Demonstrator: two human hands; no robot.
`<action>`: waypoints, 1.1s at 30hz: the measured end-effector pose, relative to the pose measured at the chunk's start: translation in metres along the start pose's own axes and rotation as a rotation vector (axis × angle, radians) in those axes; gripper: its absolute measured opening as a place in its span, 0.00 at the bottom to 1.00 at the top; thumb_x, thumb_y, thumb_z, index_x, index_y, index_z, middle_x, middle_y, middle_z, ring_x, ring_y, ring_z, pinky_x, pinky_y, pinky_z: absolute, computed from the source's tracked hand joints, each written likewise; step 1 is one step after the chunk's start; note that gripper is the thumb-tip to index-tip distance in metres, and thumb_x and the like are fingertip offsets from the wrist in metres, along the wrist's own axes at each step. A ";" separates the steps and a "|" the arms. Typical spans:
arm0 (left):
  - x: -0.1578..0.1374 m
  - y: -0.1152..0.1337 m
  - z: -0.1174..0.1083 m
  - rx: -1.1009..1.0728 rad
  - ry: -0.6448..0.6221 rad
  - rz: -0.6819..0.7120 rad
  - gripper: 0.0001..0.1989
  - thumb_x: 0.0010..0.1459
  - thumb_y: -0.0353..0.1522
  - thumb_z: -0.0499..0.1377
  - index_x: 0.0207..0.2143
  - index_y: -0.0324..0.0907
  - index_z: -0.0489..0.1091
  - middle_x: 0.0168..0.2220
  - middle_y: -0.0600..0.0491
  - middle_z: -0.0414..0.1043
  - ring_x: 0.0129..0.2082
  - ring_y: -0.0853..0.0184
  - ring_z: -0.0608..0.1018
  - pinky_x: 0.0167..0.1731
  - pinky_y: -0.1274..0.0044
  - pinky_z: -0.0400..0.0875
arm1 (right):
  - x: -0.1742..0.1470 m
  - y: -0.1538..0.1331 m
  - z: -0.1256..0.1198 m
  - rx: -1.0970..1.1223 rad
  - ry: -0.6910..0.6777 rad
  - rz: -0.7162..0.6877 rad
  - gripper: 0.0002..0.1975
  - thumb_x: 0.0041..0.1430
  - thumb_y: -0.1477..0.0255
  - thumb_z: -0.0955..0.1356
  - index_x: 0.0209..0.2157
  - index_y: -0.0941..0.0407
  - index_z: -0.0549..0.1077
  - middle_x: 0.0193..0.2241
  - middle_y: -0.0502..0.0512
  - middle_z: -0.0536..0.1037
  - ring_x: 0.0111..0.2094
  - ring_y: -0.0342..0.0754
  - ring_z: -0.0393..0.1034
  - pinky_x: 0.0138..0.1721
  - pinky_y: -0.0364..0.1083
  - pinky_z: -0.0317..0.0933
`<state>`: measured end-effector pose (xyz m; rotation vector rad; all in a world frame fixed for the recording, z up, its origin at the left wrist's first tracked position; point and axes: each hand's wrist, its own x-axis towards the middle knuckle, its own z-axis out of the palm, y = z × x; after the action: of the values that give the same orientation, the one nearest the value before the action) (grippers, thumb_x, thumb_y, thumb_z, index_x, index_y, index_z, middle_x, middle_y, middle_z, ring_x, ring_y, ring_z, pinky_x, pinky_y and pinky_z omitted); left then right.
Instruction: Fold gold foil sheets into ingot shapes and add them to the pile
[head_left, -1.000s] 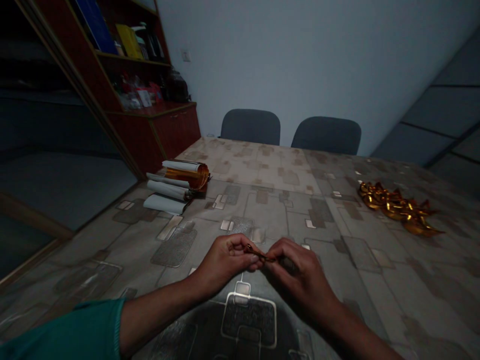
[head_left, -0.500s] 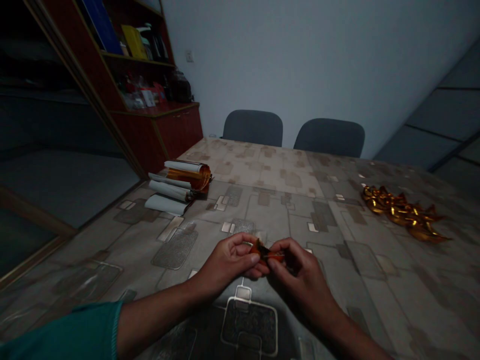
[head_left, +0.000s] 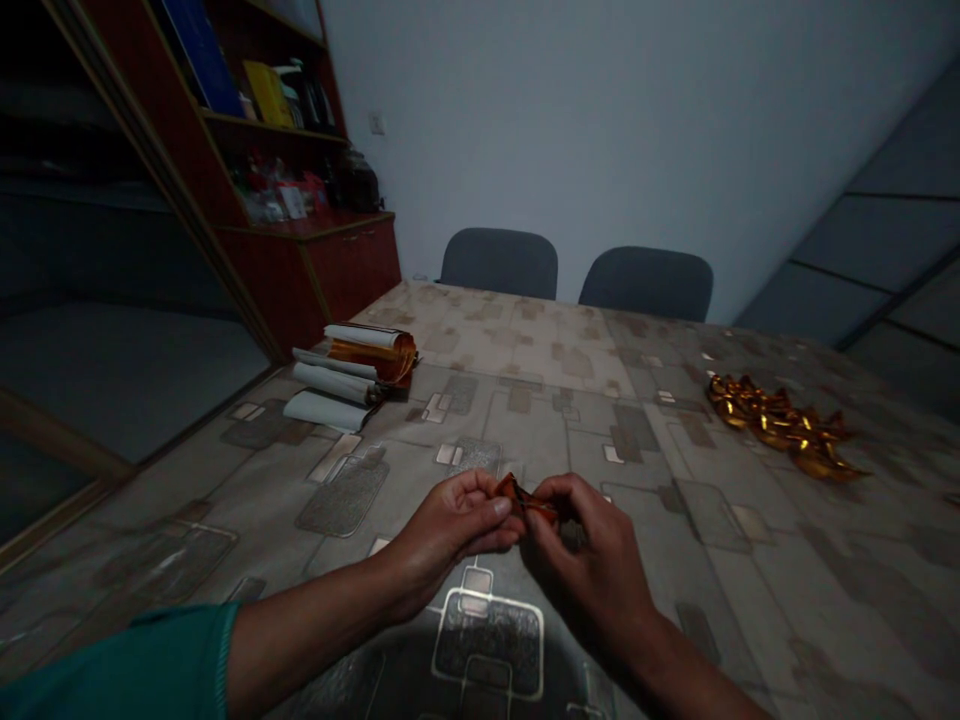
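Observation:
Between my two hands, above the near part of the table, is a small folded piece of shiny gold-orange foil paper (head_left: 527, 500). My left hand (head_left: 457, 525) pinches its left end between thumb and fingers. At its right end, my right hand (head_left: 589, 535) grips it the same way, thumb in front. Its upper edge stands in a point, and the fingers hide much of it. On the right of the table lies a cluster of folded gold foil ingots (head_left: 780, 420). Curled gold and white foil sheets (head_left: 352, 375) rest in a stack at the left.
A patterned cloth covers the table (head_left: 525, 395). Two grey chairs (head_left: 499, 262) stand at its far side against the wall. To the left is a red-brown cabinet (head_left: 352, 255) with shelves holding folders, bags and other items.
My fingers have shifted on the foil paper, and its shape has turned slightly, with the point now standing higher. The whole view has swung a little to the right.

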<state>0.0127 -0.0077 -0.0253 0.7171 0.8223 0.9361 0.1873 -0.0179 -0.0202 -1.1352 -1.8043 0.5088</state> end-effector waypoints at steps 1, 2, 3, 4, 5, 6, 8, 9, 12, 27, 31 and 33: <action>-0.001 0.000 0.000 0.005 0.010 -0.002 0.18 0.49 0.35 0.72 0.33 0.37 0.67 0.30 0.52 0.77 0.30 0.71 0.80 0.36 0.80 0.75 | 0.000 -0.001 0.000 -0.014 0.011 -0.020 0.05 0.56 0.79 0.67 0.33 0.54 0.70 0.26 0.50 0.74 0.25 0.45 0.68 0.27 0.43 0.62; -0.001 0.000 0.001 0.012 0.020 0.005 0.18 0.48 0.35 0.73 0.33 0.37 0.68 0.30 0.52 0.77 0.30 0.71 0.80 0.36 0.80 0.75 | -0.001 -0.001 0.001 -0.026 0.018 -0.038 0.06 0.56 0.79 0.67 0.33 0.54 0.70 0.26 0.50 0.74 0.26 0.45 0.68 0.28 0.43 0.62; -0.001 -0.001 0.001 0.020 0.029 0.015 0.18 0.48 0.34 0.73 0.34 0.37 0.68 0.30 0.52 0.77 0.30 0.71 0.79 0.35 0.80 0.74 | -0.001 -0.001 0.002 -0.034 0.022 -0.054 0.06 0.56 0.79 0.66 0.33 0.54 0.69 0.26 0.50 0.74 0.26 0.45 0.68 0.28 0.43 0.62; -0.002 -0.001 0.001 0.027 0.035 0.026 0.18 0.48 0.35 0.73 0.34 0.38 0.68 0.31 0.52 0.77 0.30 0.71 0.79 0.35 0.80 0.74 | -0.001 -0.002 0.003 -0.038 0.020 -0.070 0.06 0.57 0.80 0.66 0.33 0.54 0.69 0.27 0.50 0.73 0.26 0.45 0.68 0.28 0.43 0.62; -0.002 -0.001 0.001 0.030 0.033 0.035 0.18 0.48 0.35 0.73 0.34 0.38 0.68 0.31 0.53 0.77 0.30 0.71 0.79 0.35 0.80 0.74 | -0.001 -0.002 0.004 -0.037 0.012 -0.083 0.06 0.57 0.80 0.66 0.33 0.53 0.69 0.27 0.49 0.72 0.26 0.45 0.68 0.28 0.43 0.62; -0.002 -0.001 0.001 0.030 0.025 0.044 0.18 0.48 0.36 0.72 0.34 0.38 0.68 0.31 0.52 0.77 0.30 0.70 0.79 0.35 0.79 0.74 | -0.001 -0.002 0.004 -0.034 -0.003 -0.095 0.06 0.58 0.79 0.66 0.33 0.53 0.69 0.26 0.49 0.72 0.26 0.45 0.67 0.28 0.43 0.62; -0.002 -0.002 0.001 0.023 -0.007 0.058 0.18 0.50 0.37 0.71 0.35 0.39 0.67 0.31 0.52 0.76 0.32 0.68 0.79 0.35 0.77 0.74 | -0.002 -0.003 0.005 -0.017 -0.051 -0.119 0.05 0.59 0.77 0.68 0.33 0.53 0.69 0.26 0.48 0.70 0.26 0.45 0.67 0.27 0.42 0.61; -0.002 -0.001 0.001 0.020 -0.026 0.063 0.18 0.51 0.38 0.71 0.35 0.39 0.67 0.31 0.52 0.76 0.32 0.67 0.79 0.34 0.77 0.73 | -0.002 -0.003 0.006 -0.001 -0.079 -0.130 0.05 0.59 0.76 0.69 0.33 0.53 0.68 0.26 0.48 0.70 0.26 0.45 0.66 0.27 0.42 0.61; -0.002 0.000 0.001 0.026 -0.070 0.058 0.17 0.52 0.39 0.70 0.36 0.39 0.68 0.31 0.51 0.75 0.33 0.66 0.79 0.33 0.78 0.72 | -0.002 -0.004 0.004 0.042 -0.129 -0.140 0.06 0.59 0.73 0.71 0.33 0.54 0.68 0.26 0.48 0.69 0.27 0.45 0.66 0.28 0.42 0.61; -0.002 0.001 -0.001 -0.004 -0.090 0.049 0.17 0.52 0.37 0.70 0.38 0.40 0.67 0.33 0.52 0.76 0.33 0.67 0.79 0.36 0.76 0.73 | -0.004 -0.003 0.006 -0.036 -0.031 -0.160 0.05 0.59 0.73 0.70 0.32 0.54 0.68 0.24 0.48 0.72 0.23 0.44 0.66 0.25 0.42 0.60; -0.003 0.002 0.001 0.036 -0.048 0.087 0.20 0.50 0.38 0.71 0.41 0.40 0.69 0.33 0.52 0.76 0.32 0.68 0.79 0.33 0.78 0.74 | -0.004 -0.001 0.005 -0.132 -0.067 -0.230 0.04 0.62 0.72 0.69 0.32 0.54 0.69 0.24 0.50 0.72 0.24 0.46 0.67 0.26 0.43 0.59; -0.003 0.003 0.000 0.056 -0.051 0.078 0.20 0.52 0.40 0.70 0.41 0.38 0.71 0.33 0.50 0.77 0.32 0.67 0.79 0.35 0.76 0.75 | -0.004 0.001 0.005 -0.161 -0.096 -0.221 0.04 0.62 0.72 0.69 0.32 0.54 0.70 0.25 0.51 0.73 0.25 0.47 0.68 0.26 0.44 0.59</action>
<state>0.0111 -0.0091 -0.0223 0.8236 0.7823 0.9642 0.1843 -0.0204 -0.0254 -1.0154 -2.0547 0.2959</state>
